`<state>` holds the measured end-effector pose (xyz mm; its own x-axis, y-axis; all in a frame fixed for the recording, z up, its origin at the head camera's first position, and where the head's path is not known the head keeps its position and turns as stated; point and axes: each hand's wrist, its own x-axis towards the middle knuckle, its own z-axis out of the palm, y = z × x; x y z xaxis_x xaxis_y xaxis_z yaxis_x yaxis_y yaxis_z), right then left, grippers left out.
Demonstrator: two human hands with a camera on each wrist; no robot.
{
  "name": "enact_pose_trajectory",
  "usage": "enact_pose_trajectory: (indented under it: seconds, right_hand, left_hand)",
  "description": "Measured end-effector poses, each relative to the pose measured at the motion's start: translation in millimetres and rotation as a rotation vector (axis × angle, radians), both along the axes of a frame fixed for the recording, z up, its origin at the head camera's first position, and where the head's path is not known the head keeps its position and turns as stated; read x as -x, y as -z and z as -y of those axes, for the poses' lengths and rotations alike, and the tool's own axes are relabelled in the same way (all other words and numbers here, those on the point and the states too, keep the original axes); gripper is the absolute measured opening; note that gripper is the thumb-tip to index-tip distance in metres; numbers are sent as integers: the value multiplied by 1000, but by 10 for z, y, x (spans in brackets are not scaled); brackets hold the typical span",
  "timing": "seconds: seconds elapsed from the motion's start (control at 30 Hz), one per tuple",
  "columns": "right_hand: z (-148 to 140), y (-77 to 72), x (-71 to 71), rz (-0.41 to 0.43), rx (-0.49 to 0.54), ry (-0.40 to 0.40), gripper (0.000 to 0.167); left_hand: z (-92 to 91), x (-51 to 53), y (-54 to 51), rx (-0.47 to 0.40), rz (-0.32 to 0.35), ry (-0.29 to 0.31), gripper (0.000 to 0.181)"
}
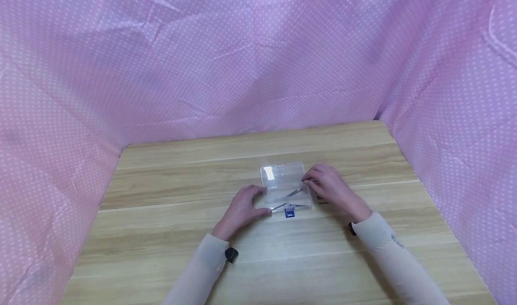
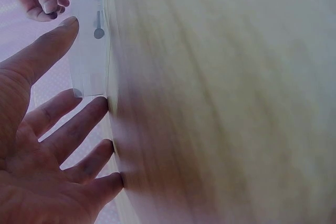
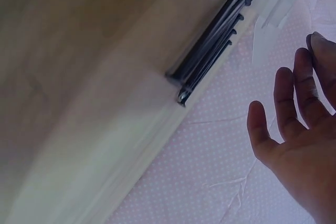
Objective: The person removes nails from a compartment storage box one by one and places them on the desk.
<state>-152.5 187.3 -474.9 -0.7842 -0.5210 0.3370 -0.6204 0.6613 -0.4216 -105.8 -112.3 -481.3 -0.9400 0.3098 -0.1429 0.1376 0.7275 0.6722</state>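
A clear plastic box lies on the table with its lid raised or folded back. Several nails are inside, and a blue latch sits at its front edge. My left hand touches the box's left side, fingers spread and fairly straight, as the left wrist view shows. Over the box's right edge, my right hand pinches a small dark thing, seemingly a nail, between thumb and forefinger; most of it is hidden. Beneath that hand, more dark nails lie side by side on the table.
The wooden table has light grain and rounded far corners. Pink dotted cloth hangs behind it and along both sides. A dark band is worn at the left wrist, another at the right.
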Motion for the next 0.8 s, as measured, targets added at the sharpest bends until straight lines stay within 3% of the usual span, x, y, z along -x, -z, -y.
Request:
enact_pose_trajectory:
  seconds: [0.3,0.8]
  right_hand:
    - [90,12,-41,-11,-37,-42,10]
    - [222,-7,-56,78,-114,-86,9]
  left_hand:
    - [-1,3,17,4,-1,-4,70]
    - [-9,-8,13,-2,-4,-4,70]
